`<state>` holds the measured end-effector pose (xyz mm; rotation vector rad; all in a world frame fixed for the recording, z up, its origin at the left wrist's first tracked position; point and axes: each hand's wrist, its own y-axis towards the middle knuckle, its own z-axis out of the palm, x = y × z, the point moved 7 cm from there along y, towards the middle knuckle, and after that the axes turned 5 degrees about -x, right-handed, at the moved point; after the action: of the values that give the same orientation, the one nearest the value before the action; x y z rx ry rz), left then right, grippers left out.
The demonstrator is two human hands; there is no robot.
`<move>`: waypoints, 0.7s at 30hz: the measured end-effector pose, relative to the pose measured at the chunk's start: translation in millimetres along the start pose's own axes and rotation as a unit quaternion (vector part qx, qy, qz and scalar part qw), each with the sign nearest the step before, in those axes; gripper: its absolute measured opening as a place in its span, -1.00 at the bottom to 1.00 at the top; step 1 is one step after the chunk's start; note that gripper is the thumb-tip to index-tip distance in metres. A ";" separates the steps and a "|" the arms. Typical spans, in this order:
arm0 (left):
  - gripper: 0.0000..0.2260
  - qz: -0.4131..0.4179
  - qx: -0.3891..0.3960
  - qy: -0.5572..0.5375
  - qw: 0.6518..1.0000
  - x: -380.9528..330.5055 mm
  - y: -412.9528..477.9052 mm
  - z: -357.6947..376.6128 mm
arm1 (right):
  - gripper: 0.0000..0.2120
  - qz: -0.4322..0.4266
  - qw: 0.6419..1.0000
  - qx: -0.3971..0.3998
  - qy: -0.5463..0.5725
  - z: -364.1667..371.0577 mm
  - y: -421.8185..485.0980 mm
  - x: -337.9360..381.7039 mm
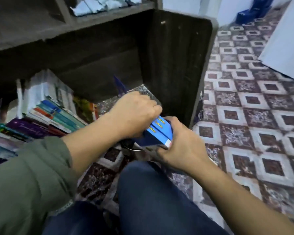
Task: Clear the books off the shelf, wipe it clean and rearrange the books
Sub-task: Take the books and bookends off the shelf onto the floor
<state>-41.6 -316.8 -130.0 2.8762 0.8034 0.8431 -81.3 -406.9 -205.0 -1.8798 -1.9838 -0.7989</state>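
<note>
Left hand (134,114): knuckles up, fingers curled down over the near-left end of a small bundle of blue books (159,132); grips it from above.
Right hand (182,146): clasps the same bundle from the right, thumb across the top edge, fingers tucked under the lower corner.
Floor (244,116): patterned tiles, maroon squares in pale frames; runs right of the shelf and on into its lowest bay.
Shelf unit (176,65): dark, rough wood. Right half of the lowest bay holds no books.
Sleeve (29,175): olive green, on the left arm; right forearm bare.
Knee (151,192): dark blue jeans, directly below the hands.
Remaining books (54,116): left half of the same bay, a leaning and partly toppled row, spines teal, purple, white.
Blue books: about three slim volumes, yellow lettering on the spines (unreadable), held between both hands at the bay's front edge, just off the floor.
Cloths (100,4): pale blue, folded, in the compartment above.
Blue bag (255,9): far corner, top right, against the wall.
</note>
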 end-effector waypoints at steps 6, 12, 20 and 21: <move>-0.57 0.059 0.057 -0.035 0.996 -91.5 63.0 43.1 | -0.62 0.113 0.992 0.026 -0.056 -11.5 -43.1 -103.6; -0.57 0.120 0.055 -0.059 0.989 -157.2 119.1 87.6 | -0.59 0.185 0.979 -0.009 -0.082 -12.0 -67.2 -187.2; -0.60 0.118 0.030 -0.186 0.975 -199.4 167.1 172.0 | -0.63 0.210 0.972 -0.004 -0.110 21.4 -56.8 -271.8; -0.58 0.119 0.036 -0.185 0.975 -203.9 169.3 186.8 | -0.64 0.206 0.971 -0.003 -0.120 26.7 -53.7 -279.8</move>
<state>-12.7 -543.7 -359.8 3.0927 0.4658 0.2712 -100.6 -620.4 -394.6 -2.3741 -1.6159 -0.4782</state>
